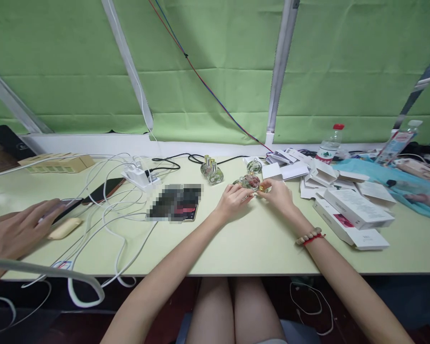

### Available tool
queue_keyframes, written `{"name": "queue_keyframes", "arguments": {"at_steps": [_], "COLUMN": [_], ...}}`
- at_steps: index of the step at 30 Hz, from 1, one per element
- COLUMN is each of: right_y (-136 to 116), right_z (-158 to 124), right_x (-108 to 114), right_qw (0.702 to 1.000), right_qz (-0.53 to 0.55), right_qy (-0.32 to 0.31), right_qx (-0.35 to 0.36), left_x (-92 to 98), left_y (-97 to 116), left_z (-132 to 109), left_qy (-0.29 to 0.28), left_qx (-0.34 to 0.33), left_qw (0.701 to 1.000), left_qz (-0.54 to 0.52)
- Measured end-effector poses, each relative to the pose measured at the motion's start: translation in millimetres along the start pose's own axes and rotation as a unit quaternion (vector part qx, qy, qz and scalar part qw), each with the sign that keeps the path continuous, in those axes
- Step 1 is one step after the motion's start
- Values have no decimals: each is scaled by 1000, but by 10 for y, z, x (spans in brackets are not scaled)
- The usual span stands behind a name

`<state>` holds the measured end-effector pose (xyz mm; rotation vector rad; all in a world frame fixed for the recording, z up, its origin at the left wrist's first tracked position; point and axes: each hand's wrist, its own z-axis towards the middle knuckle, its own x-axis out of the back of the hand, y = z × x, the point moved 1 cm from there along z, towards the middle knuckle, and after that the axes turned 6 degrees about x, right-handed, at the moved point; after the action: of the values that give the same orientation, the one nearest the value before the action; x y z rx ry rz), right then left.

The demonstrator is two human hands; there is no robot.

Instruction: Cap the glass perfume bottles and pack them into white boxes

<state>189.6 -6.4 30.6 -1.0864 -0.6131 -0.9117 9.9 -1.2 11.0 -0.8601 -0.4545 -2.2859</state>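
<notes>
My left hand [233,199] is closed on a round, clear glass perfume bottle [251,181] lying on its side, with reddish and green tints showing in the glass. At the bottle's right end, the fingers of my right hand [278,193] pinch its small gold neck or cap [262,188]. Fingers hide part of the bottle's lower side. More glass seems to sit just left of it, partly covered by my left hand. Behind it stands another round glass bottle [254,166]. Farther left, several glass bottles [212,171] with gold tops stand in a close group.
White cardboard boxes [358,208] and folded white papers [290,162] pile up on the right, near a red-capped water bottle [329,145]. Left of my hands lies a phone [189,212]. White cables and a power strip [139,177] spread leftward, beside another person's hand [23,224].
</notes>
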Motion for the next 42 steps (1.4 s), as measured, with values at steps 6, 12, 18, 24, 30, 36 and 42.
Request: {"name": "queue_keyframes", "arguments": {"at_steps": [6, 12, 18, 24, 30, 36, 42], "right_y": [-119, -132, -130, -96, -167, -243, -216], "right_z": [-45, -55, -63, -68, -57, -78, -50], "right_x": [68, 89, 61, 25, -42, -139, -103], "right_qw": [994, 991, 990, 996, 978, 956, 939], "right_qz": [-97, -127, -130, -89, 144, 238, 302], "right_qy": [-38, -48, -57, -3, 98, 52, 72], "right_qx": [-8, -20, -21, 9, 116, 166, 146], "left_x": [-10, -31, -50, -40, -17, -12, -21], "left_y": [-20, -41, -58, -42, -22, -47, -53], "left_z": [-10, -18, -17, -17, -23, -23, -23], "left_qy": [30, 122, 146, 105, 101, 117, 136], "left_qx": [-66, -135, -139, -108, -57, 0, 40], "left_qw": [997, 982, 977, 986, 992, 993, 989], "left_qz": [23, 55, 68, 66, 43, 34, 41]}}
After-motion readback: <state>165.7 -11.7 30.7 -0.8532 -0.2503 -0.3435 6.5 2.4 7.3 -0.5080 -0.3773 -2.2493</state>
